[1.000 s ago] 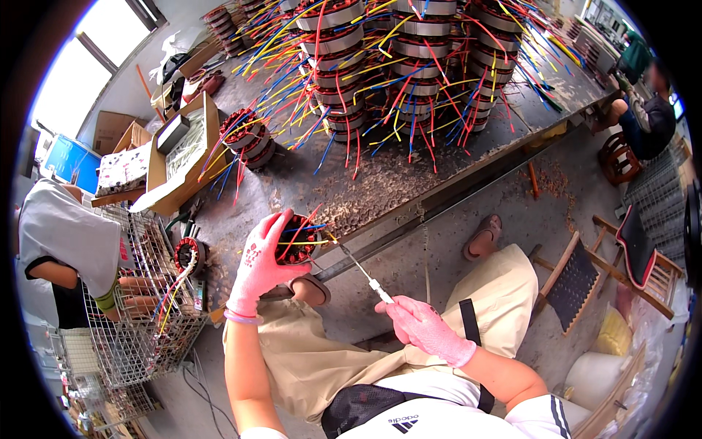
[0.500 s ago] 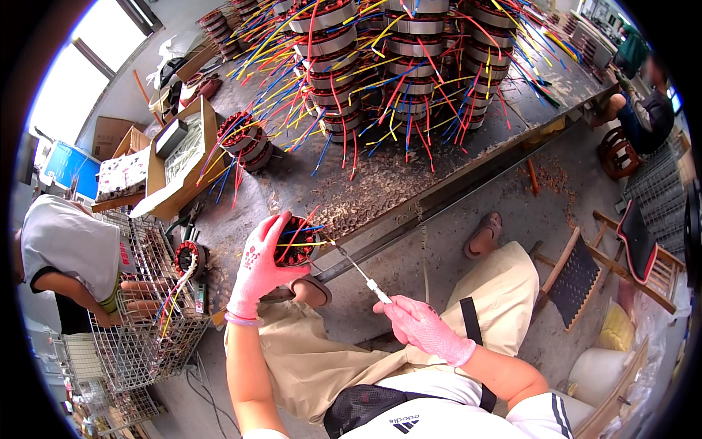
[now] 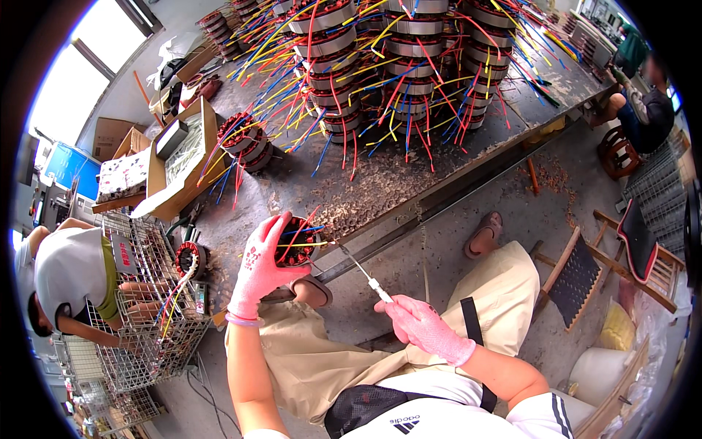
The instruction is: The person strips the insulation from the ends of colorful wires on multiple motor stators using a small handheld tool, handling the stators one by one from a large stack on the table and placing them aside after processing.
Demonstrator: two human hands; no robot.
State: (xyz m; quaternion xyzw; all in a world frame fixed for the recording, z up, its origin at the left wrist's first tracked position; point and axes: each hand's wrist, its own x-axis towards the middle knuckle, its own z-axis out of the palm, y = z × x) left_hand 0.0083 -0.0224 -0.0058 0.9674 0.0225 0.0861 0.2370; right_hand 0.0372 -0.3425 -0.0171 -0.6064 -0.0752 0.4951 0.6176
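Observation:
My left hand (image 3: 262,260), in a pink glove, is closed round a wound motor stator (image 3: 298,252) at the table's front edge. Red, blue and yellow lead wires stick out of this stator. My right hand (image 3: 428,331), also gloved in pink, grips a thin tool with a white handle (image 3: 380,290) and a slim metal shaft. The tool's tip is close to the end of the yellow wire (image 3: 311,244); whether they touch I cannot tell. Part of the stator is hidden behind my left fingers.
Tall stacks of wired stators (image 3: 333,77) fill the back of the worktable (image 3: 380,175). A shorter stator stack (image 3: 248,143) stands beside an open cardboard box (image 3: 157,194). Wire baskets (image 3: 150,351) and a stooping person (image 3: 73,267) are left; a chair (image 3: 574,278) is right.
The person at the left has bent lower over the wire baskets. My hands, the stator and the tool have hardly moved.

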